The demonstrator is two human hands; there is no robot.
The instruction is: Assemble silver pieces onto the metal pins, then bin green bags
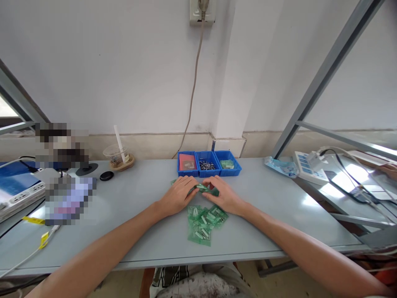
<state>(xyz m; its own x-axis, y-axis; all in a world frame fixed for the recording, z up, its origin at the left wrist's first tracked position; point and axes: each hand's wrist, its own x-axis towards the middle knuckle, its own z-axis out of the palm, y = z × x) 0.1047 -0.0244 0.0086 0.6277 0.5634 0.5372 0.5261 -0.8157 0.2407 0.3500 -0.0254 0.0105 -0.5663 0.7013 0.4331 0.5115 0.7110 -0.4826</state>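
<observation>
Between both hands, just in front of the blue bins, is a small green plastic bag (203, 188). My left hand (180, 194) pinches its left side, and my right hand (223, 196) grips the right side with curved fingers. Nearer to me on the grey table lie several green bags (203, 223) with small pale and metal pieces inside. Behind my hands stand three joined blue bins: the left bin (187, 174) holds something red, the middle bin (214, 172) small metal parts, the right bin (235, 169) green packets.
On the left are a plastic cup (114, 154) with a straw, a black round lid (106, 176) and a power strip (23, 198) with cables. At the right are a blue-white packet (281, 167) and another power strip (307, 167) beside a metal frame.
</observation>
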